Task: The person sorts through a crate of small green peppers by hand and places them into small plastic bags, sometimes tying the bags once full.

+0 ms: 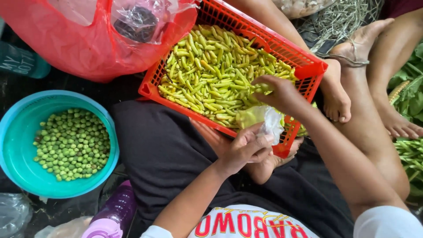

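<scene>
A red plastic crate [304, 61] tilts against my lap, filled with many yellow-green chili peppers [211, 66]. My left hand [244, 147] pinches the edge of a small clear plastic bag [264, 121] that holds several chilies, just over the crate's near rim. My right hand [277, 92] is closed on a few chilies [260, 88] right above the bag's mouth.
A turquoise bowl [20, 136] of small green round fruits [72, 143] sits at left. A red plastic bag [83, 39] lies at top left, a purple bottle [114, 213] by my knee. Another person's bare feet [339, 94] rest beside the crate; leafy greens [410, 97] lie at right.
</scene>
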